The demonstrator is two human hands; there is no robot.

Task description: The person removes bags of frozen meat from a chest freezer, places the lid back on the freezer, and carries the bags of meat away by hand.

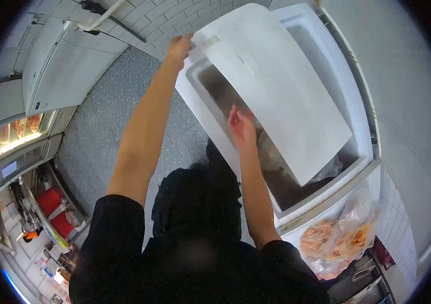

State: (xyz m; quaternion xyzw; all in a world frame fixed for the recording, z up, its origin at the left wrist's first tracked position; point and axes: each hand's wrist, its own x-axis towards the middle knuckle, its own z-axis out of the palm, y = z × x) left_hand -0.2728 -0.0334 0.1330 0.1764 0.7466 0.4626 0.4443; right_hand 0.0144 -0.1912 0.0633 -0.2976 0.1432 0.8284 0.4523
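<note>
White panel point(276, 96): set askew across the chest mouth, its long edge slanting over the cavity; a small rectangular mark lies near its middle. Openings show along both long sides.

Chest freezer point(193, 93): a white, rimmed tub below the panel, its dark interior partly uncovered.

Left hand point(179, 49): arm extended to the panel's far left corner, fingers bent nearly closed and apparently pinching the edge; the poor view of the fingertips leaves their exact hold unsettled.

Right hand point(242, 130): over the uncovered strip of the cavity, beside the panel's slanting edge; fingers loosely curved, hand mostly open, gripping nothing visible.

Cavity contents: clear plastic wrapping point(329, 169) beneath the panel's near right end, and a pale, frosty-looking mass point(271, 152) near the right forearm.

Near end of the chest: bags of orange food point(337, 243) in thin, clear plastic, just outside the rim.

Floor side: speckled grey floor point(114, 91) left of the chest, with a white cabinet point(76, 66) beyond.

Step in hand: judged to be handling of the panel at the part-open chest.

Demand of a panel move: a firm corner hold, support along the free edge, and fingers kept out from between panel and rim.
</note>
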